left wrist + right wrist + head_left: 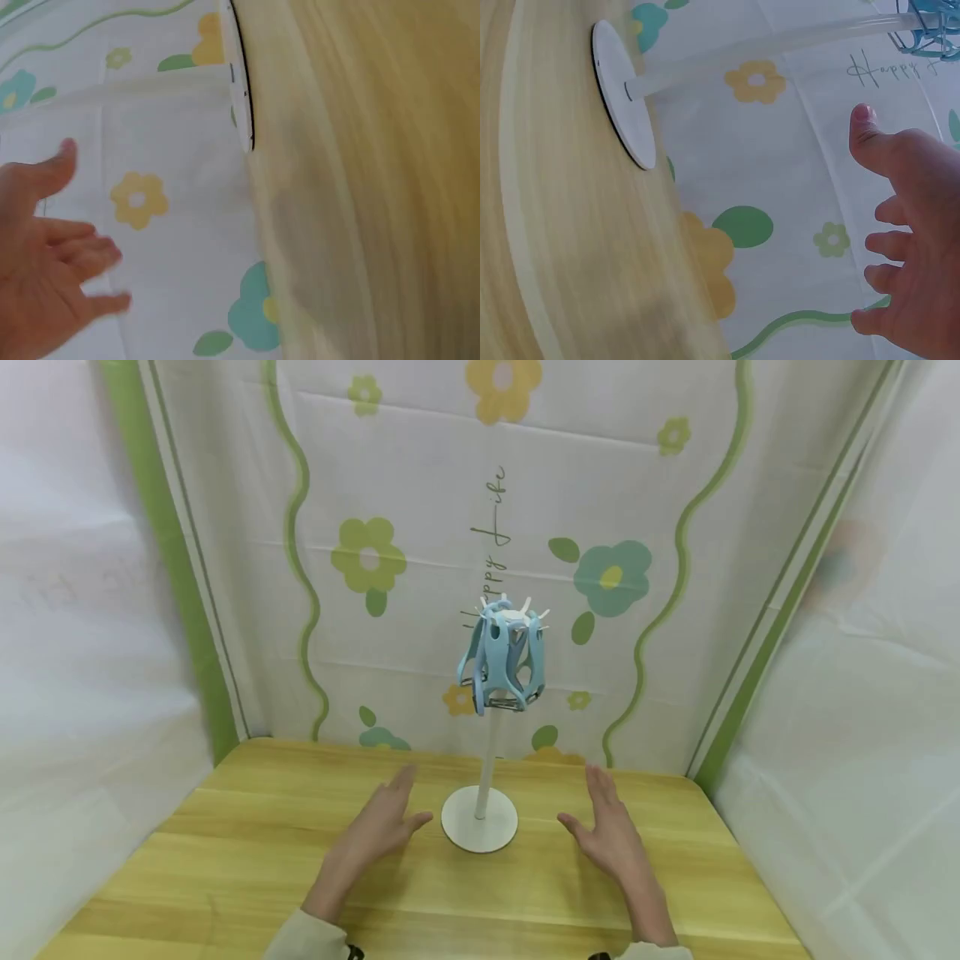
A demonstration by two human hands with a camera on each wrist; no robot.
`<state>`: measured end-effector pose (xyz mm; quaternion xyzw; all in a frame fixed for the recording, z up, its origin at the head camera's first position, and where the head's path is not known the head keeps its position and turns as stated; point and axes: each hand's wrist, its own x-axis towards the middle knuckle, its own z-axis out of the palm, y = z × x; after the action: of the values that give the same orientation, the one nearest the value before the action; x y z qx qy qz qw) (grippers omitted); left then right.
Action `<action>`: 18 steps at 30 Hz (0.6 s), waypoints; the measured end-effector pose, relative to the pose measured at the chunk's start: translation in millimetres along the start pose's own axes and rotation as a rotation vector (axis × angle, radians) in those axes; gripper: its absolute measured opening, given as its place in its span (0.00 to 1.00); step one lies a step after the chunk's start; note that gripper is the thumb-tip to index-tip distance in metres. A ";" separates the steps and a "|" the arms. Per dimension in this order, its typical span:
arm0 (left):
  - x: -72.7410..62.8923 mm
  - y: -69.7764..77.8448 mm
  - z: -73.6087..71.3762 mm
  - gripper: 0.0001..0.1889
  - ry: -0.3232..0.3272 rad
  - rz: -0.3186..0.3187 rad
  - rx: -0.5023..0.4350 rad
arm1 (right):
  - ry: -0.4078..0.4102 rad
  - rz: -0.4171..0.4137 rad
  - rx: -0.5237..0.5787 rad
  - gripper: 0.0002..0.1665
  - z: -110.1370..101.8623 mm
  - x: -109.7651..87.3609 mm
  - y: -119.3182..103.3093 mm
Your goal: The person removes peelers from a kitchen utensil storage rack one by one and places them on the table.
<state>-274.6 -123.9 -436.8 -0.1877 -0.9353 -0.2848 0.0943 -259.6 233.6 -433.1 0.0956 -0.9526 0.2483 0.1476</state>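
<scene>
A white stand (487, 760) with a round base (465, 835) and an upright pole is on the wooden table, between my two hands. Around its top, white prongs (527, 606) carry several light blue looped pieces (497, 652) with metal parts at their lower ends; their exact kind cannot be told. To the left of the base is my left hand (378, 827), thumb spread from the fingers, holding nothing. My right hand (611, 835), likewise spread and without anything in it, is to the right of the base. Neither hand touches the stand.
The wooden table (247, 860) reaches back to a white curtain (450, 468) printed with flowers and lettering. White cloth walls (75, 635) with green edging close in the left and right sides.
</scene>
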 end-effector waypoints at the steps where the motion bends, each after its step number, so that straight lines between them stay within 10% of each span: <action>1: 3.9 2.8 1.2 0.40 0.001 0.021 -0.035 | 0.006 0.000 0.010 0.55 -0.9 -0.3 -0.7; 10: 70.0 41.9 -2.0 0.29 -0.036 0.175 -0.392 | 0.169 -0.090 0.148 0.37 -20.1 8.4 -12.2; 18: 118.1 67.7 -5.8 0.15 -0.007 0.220 -0.485 | 0.272 -0.226 0.347 0.24 -65.0 48.3 -47.1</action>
<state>-354.5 -40.1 -364.9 -0.3064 -0.8139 -0.4881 0.0738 -277.7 220.5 -342.1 0.1910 -0.8504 0.4005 0.2826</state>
